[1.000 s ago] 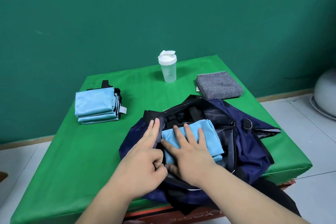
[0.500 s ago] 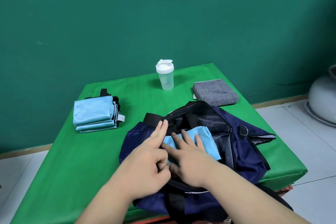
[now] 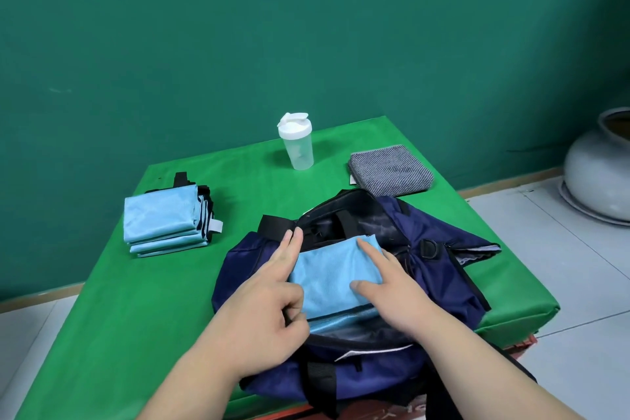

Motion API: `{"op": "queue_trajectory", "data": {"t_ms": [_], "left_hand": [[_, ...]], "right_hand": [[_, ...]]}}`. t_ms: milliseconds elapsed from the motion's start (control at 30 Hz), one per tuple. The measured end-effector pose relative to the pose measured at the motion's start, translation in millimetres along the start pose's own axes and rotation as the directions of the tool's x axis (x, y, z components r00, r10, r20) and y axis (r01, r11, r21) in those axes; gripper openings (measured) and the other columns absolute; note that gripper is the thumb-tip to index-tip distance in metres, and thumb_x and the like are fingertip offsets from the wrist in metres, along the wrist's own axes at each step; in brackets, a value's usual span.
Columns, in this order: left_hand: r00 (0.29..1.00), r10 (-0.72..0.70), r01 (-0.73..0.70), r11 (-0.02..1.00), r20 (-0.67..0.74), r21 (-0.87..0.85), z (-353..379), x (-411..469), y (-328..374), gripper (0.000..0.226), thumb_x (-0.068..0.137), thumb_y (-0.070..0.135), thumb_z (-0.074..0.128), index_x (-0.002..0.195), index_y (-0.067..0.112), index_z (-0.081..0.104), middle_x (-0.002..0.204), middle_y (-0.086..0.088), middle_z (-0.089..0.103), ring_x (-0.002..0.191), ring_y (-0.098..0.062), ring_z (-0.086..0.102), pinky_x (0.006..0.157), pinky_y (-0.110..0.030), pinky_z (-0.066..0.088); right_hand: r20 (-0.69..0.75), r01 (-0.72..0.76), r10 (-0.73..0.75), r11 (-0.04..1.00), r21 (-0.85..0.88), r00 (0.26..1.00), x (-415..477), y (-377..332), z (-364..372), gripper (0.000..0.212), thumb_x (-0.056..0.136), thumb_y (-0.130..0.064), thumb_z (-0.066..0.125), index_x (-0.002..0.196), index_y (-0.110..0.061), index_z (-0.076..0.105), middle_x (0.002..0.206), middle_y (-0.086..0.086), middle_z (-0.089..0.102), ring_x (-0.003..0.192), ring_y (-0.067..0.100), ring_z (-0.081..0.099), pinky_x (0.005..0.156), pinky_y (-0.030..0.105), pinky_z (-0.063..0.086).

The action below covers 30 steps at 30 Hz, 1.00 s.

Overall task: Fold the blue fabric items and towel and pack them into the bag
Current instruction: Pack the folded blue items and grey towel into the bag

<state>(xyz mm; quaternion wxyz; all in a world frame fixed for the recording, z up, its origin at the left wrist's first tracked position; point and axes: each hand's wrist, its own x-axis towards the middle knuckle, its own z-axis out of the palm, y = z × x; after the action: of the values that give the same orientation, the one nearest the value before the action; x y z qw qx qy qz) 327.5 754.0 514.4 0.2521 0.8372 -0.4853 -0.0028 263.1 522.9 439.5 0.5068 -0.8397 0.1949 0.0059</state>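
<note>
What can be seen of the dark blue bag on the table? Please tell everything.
The bag is a dark blue soft duffel of thin, nylon-like cloth with black straps and a ring at one end. It lies slumped on the green table, wide open. A folded light blue fabric lies in its mouth under the right hand; the left hand holds its rim.

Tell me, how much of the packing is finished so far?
Done: one folded blue item lies in the open bag. In hand: the left hand and right hand rest on it. Left: the folded blue stack and the grey towel, both on the table, not yet packed.
</note>
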Motion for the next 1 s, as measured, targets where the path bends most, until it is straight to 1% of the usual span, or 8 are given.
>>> {"op": "queue_trajectory", "data": {"t_ms": [100,233,333,500,667,767,867,1000], "left_hand": [[1.000,0.007,-0.007,1.000,-0.002,0.001,2.0,-2.6,-0.6,0.031,0.078,0.013,0.061,0.057,0.014,0.039,0.163,0.016,0.004,0.148,0.004,0.007,0.087,-0.015,0.037],[1.000,0.022,-0.022,1.000,-0.018,-0.004,2.8,-3.7,-1.6,0.031,0.078,0.013,0.062,0.057,0.015,0.039,0.164,0.014,0.007,0.148,0.003,0.010,0.080,-0.003,0.031],[1.000,0.020,-0.020,1.000,-0.013,0.003,-2.7,-3.7,-3.5,0.031,0.078,0.013,0.063,0.057,0.016,0.041,0.164,0.016,0.004,0.148,0.005,0.008,0.083,-0.006,0.033],[1.000,0.029,-0.029,0.999,0.001,0.014,-5.6,-7.6,-4.3,0.030,0.079,0.014,0.063,0.057,0.016,0.043,0.163,0.017,0.002,0.148,0.005,0.007,0.078,-0.001,0.029],[0.999,-0.015,0.017,0.999,-0.032,0.051,-15.1,-13.6,-17.5,0.035,0.080,0.017,0.065,0.055,0.018,0.040,0.164,0.010,0.003,0.149,0.001,0.005,0.099,-0.010,0.029],[0.998,-0.032,0.037,0.995,-0.062,0.089,-17.5,-19.7,-19.1,0.039,0.082,0.020,0.066,0.055,0.019,0.039,0.164,0.010,0.002,0.150,0.001,0.004,0.099,-0.009,0.029],[0.997,0.002,0.008,0.993,-0.082,0.122,-18.4,-22.2,-11.2,0.038,0.082,0.023,0.064,0.055,0.021,0.037,0.165,0.006,0.005,0.150,-0.003,0.008,0.099,-0.018,0.036],[0.996,0.025,-0.014,0.992,-0.088,0.125,-21.8,-21.2,-7.1,0.038,0.082,0.022,0.064,0.055,0.023,0.037,0.165,0.005,0.005,0.150,-0.003,0.007,0.099,-0.010,0.032]], "right_hand": [[0.036,0.005,-0.008,0.997,0.080,0.999,-0.9,-2.4,1.4,0.078,0.087,-0.030,0.068,0.147,-0.058,0.027,0.154,-0.027,0.021,0.092,-0.016,0.050,0.071,0.008,0.040],[0.061,0.068,-0.073,0.995,0.073,0.996,2.7,-12.3,21.6,0.086,0.078,-0.027,0.072,0.148,-0.054,0.029,0.154,-0.024,0.022,0.117,-0.007,0.043,0.084,0.007,0.036],[0.095,0.104,-0.111,0.992,0.077,0.989,7.5,-15.7,35.0,0.090,0.074,-0.021,0.072,0.147,-0.053,0.031,0.155,-0.023,0.021,0.130,-0.005,0.036,0.094,0.007,0.032],[0.108,0.102,-0.112,0.990,0.094,0.988,10.8,-16.2,40.7,0.088,0.075,-0.016,0.072,0.147,-0.050,0.034,0.156,-0.021,0.022,0.133,-0.005,0.034,0.086,-0.006,0.029],[0.091,0.073,-0.085,0.990,0.124,0.992,8.5,-18.1,40.0,0.086,0.075,-0.013,0.070,0.142,-0.055,0.036,0.153,-0.019,0.026,0.117,-0.005,0.046,0.076,-0.002,0.037],[0.075,0.051,-0.061,0.991,0.120,0.995,6.8,-19.1,38.1,0.085,0.076,-0.014,0.068,0.140,-0.059,0.036,0.153,-0.019,0.028,0.097,-0.013,0.055,0.072,0.006,0.044],[0.071,0.024,-0.033,0.993,0.119,0.997,6.4,-22.2,37.8,0.086,0.074,-0.014,0.067,0.142,-0.057,0.035,0.151,-0.017,0.030,0.080,-0.001,0.060,0.060,0.014,0.045],[0.038,0.016,-0.020,0.996,0.090,0.999,7.0,-30.2,38.9,0.086,0.075,-0.014,0.066,0.145,-0.053,0.034,0.147,-0.018,0.034,0.079,-0.001,0.063,0.059,0.010,0.045]]}}
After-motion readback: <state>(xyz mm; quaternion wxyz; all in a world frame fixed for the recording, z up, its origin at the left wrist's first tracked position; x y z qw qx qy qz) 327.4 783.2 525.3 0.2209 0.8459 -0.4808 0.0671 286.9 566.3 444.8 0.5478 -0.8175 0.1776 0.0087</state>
